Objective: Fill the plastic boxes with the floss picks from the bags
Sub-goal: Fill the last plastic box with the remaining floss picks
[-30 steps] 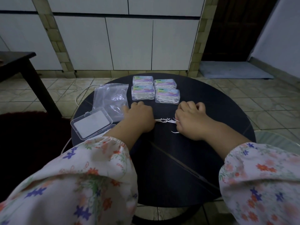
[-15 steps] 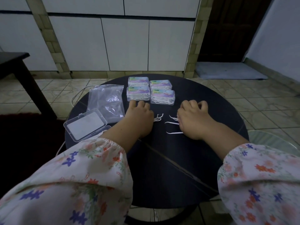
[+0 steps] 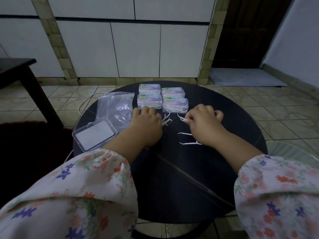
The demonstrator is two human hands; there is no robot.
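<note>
Judged well along, not finished: four boxes [image 3: 162,99] sat shut and stuffed with picks in a block just beyond both sets of fingertips, the near two almost touching them. Left over: one box [image 3: 94,133] lying open and seemingly empty, out beyond the left wrist, and a flattened clear bag [image 3: 114,108] just outboard of the left fingers, whether emptied could not be told. Probably the last box to fill.

Left hand [image 3: 146,125] lay knuckles-up on the table [image 3: 172,187], fingers [image 3: 144,110] curled under with the tips near the closest shut box; could not tell whether anything was held beneath. A small loose cluster of picks [image 3: 166,120] lay right at its thumb side, touching or nearly so.

Between the hands: bare dark tabletop, then a curved pick [image 3: 180,117] pinched at the right fingertips [image 3: 187,119], thumb and forefinger closed on it. Right hand [image 3: 204,125] otherwise loosely curled, other fingers tucked toward the far right. Two more picks [image 3: 187,138] lay flat just under the right wrist, partly hidden by it, apart from the fingertips.

Still needed, by this reckoning: gathering the strays and carrying them leftward across to the open box.
</note>
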